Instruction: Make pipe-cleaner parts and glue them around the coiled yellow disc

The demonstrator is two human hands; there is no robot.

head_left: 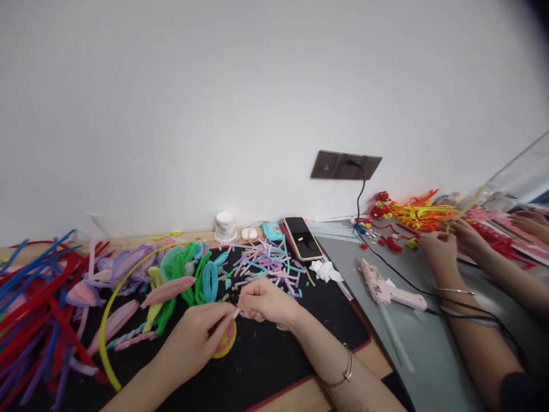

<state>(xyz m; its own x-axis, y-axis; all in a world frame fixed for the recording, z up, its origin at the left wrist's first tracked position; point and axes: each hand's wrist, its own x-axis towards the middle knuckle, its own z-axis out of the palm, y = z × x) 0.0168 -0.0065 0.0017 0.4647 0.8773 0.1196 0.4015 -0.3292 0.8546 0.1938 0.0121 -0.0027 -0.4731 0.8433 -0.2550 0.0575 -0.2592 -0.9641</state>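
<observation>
Over the black mat my left hand and my right hand meet, fingertips pinched together. Between them shows the end of a small pale pink piece; most of it is hidden by the fingers, and its kind is too small to tell. Beneath my left fingers lies a round yellow and pink coil, partly covered. Short cut pieces of pastel pipe cleaner are strewn just beyond my right hand. Beyond my left hand sit looped green pipe-cleaner shapes and a pink petal shape.
Long red, blue and purple pipe cleaners heap up at left, with a yellow strip arching beside them. A paper cup and a phone stand by the wall. Right, a corded pink glue gun lies near another person's hands.
</observation>
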